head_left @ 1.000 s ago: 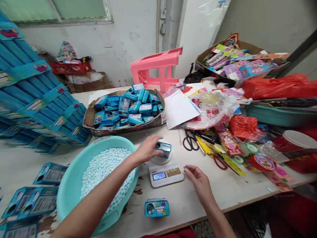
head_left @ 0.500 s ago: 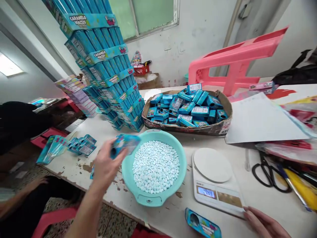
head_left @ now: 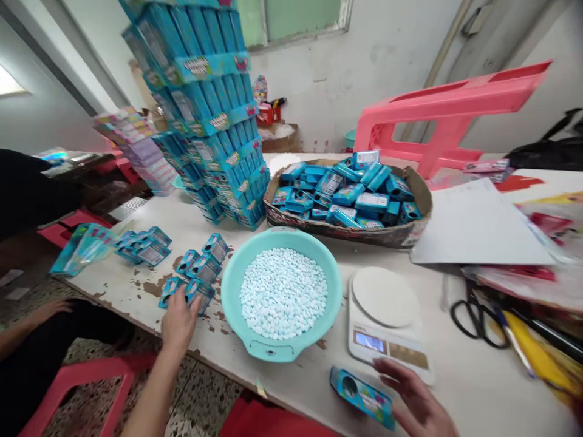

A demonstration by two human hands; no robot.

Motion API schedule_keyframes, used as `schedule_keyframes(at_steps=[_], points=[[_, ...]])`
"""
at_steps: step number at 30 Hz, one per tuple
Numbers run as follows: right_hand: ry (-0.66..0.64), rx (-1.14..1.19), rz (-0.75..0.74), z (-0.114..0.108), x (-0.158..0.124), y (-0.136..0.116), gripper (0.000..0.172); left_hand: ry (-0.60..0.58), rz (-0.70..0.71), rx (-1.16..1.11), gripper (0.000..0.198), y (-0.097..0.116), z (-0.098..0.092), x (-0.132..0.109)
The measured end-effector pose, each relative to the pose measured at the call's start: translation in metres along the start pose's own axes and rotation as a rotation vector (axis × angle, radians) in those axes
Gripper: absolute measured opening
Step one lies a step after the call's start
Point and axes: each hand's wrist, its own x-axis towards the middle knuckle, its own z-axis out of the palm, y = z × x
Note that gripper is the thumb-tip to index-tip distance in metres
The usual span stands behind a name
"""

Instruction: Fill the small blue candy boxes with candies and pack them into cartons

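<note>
My left hand [head_left: 179, 320] reaches to the table's near left edge and rests its fingers on a small blue candy box [head_left: 197, 291], one of several set in a row there. My right hand [head_left: 416, 402], fingers spread, hovers over a blue tin lid [head_left: 362, 396] lying in front of the white kitchen scale [head_left: 385, 318], whose round plate is bare. Between my hands stands a teal basin [head_left: 282, 291] full of small pale blue candies.
A cardboard tray [head_left: 348, 200] holds several blue boxes. Tall stacks of blue cartons [head_left: 209, 115] rise at the back left. A pink stool [head_left: 449, 115], white paper [head_left: 478, 224] and scissors [head_left: 476, 318] lie to the right. Another person's hand [head_left: 48, 309] shows at the far left.
My left hand took the blue box off the scale, swung it left past the basin and set it down among the row. My right hand moved to the tin lid.
</note>
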Motion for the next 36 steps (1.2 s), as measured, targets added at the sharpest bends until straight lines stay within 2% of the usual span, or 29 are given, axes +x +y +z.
schedule_keyframes(at_steps=[2, 4, 7, 8, 10, 12, 13, 17, 18, 20, 23, 26, 29, 31, 33, 36], points=[[-0.099, -0.053, -0.069, 0.016, -0.015, -0.007, 0.064, 0.017, -0.015, 0.053, 0.057, 0.008, -0.007, -0.004], [-0.133, -0.108, -0.037, 0.029, -0.023, -0.012, 0.073, 0.095, 0.001, 0.068, 0.059, 0.014, -0.015, -0.01], [-0.1, -0.081, 0.017, 0.038, -0.025, -0.014, 0.058, 0.286, 0.12, -0.012, 0.054, 0.025, -0.024, -0.016], [-0.093, -0.071, 0.005, 0.039, -0.024, -0.014, 0.051, 0.313, 0.199, -0.059, 0.051, 0.03, -0.026, -0.017], [-0.097, -0.07, -0.043, 0.037, -0.022, -0.014, 0.039, 0.282, 0.39, -0.155, 0.044, 0.046, -0.027, -0.019], [-0.123, -0.08, -0.078, 0.035, -0.018, -0.016, 0.033, 0.159, 0.564, -0.231, 0.04, 0.069, -0.026, -0.021], [-0.132, -0.084, -0.086, 0.033, -0.016, -0.017, 0.032, 0.06, 0.643, -0.251, 0.039, 0.082, -0.024, -0.022], [-0.105, -0.088, -0.108, 0.033, -0.014, -0.027, 0.033, -0.495, 0.943, -0.172, 0.044, 0.136, -0.016, -0.024], [-0.086, -0.075, -0.099, 0.033, -0.015, -0.029, 0.034, -0.58, 0.978, -0.133, 0.046, 0.146, -0.014, -0.024], [-0.049, -0.026, -0.055, 0.034, -0.016, -0.035, 0.035, -0.659, 0.989, -0.087, 0.047, 0.161, -0.012, -0.022], [0.061, 0.044, 0.009, 0.034, -0.012, -0.044, 0.039, -0.766, 0.972, -0.156, 0.041, 0.17, -0.012, -0.021], [0.181, 0.051, 0.002, 0.031, -0.002, -0.056, 0.046, -0.87, 0.92, -0.3, 0.032, 0.17, -0.01, -0.021], [0.204, 0.032, -0.06, 0.03, 0.013, -0.077, 0.046, -0.874, 0.787, -0.438, 0.026, 0.168, -0.006, -0.019], [0.178, 0.047, -0.112, 0.034, 0.022, -0.095, 0.044, -0.864, 0.605, -0.603, 0.025, 0.169, -0.006, -0.016], [0.138, 0.054, -0.178, 0.042, 0.031, -0.113, 0.043, -0.882, 0.312, -0.857, 0.029, 0.172, -0.011, -0.011], [0.075, -0.021, -0.316, 0.063, 0.044, -0.134, 0.04, -0.907, -0.111, -1.327, 0.028, 0.179, -0.031, -0.002]])
